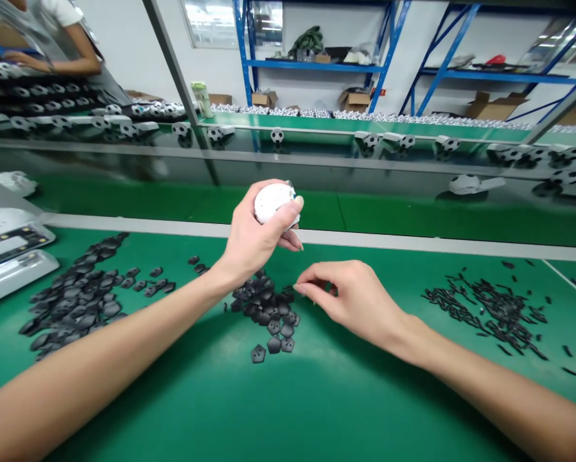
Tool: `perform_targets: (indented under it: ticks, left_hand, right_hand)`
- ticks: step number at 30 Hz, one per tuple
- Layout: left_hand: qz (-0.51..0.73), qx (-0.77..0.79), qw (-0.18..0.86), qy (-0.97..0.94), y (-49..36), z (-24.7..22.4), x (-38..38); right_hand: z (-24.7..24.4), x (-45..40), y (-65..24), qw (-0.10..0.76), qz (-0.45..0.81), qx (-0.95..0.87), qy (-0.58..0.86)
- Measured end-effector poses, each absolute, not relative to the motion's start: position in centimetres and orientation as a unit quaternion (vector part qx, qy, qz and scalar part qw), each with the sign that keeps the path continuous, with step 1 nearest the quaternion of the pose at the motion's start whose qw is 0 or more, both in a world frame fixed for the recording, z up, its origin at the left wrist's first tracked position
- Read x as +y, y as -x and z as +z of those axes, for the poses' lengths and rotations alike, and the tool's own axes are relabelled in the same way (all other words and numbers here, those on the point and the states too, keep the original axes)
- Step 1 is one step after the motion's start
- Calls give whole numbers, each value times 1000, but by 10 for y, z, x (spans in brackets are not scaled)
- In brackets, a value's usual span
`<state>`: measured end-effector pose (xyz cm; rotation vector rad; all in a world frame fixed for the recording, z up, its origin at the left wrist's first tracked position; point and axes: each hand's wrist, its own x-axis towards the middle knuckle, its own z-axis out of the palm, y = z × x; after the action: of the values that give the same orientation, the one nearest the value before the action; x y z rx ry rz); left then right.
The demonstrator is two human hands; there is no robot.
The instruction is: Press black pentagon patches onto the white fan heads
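White ball (pixel 271 202) in left hand (pixel 252 240), right hand (pixel 340 298) beside black pentagon patches (pixel 268 314).

You're in a factory workshop, at a production line built around a long green-topped assembly bench (pixel 336 410). On that bench, right in front of you, lie loose heaps of black pentagon patches (pixel 273 327) and thin black strips (pixel 485 308), parts in bulk rather than household things. Along the bench's far side, a raised rail carries rows of small black-and-white football-patterned balls (pixel 277 136). A co-worker (pixel 51 61) stands at the bench's far left. Behind the bench, blue steel shelving racks (pixel 316 65) hold cardboard cartons (pixel 264 99).
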<state>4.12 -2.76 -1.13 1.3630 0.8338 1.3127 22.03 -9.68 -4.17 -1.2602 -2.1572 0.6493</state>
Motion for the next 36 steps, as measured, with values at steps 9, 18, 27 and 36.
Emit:
perform_targets:
  ticks: [9,18,27,36]
  left_hand:
    - [542,332,524,-567,-40,-15,-20]
    - [536,313,566,-543,-38,-12,-20]
    - [530,310,599,-514,-33,-15,-18]
    - [529,276,599,-535,-37,-10,-27]
  right_hand:
    - [-53,-103,-210,189,224,-843,452]
    - [-57,-100,-207,243,268,-823,437]
    - [-47,-112,-232,433,-136,-872,182]
    - [-22,-111,-239,392,-130,-898,154]
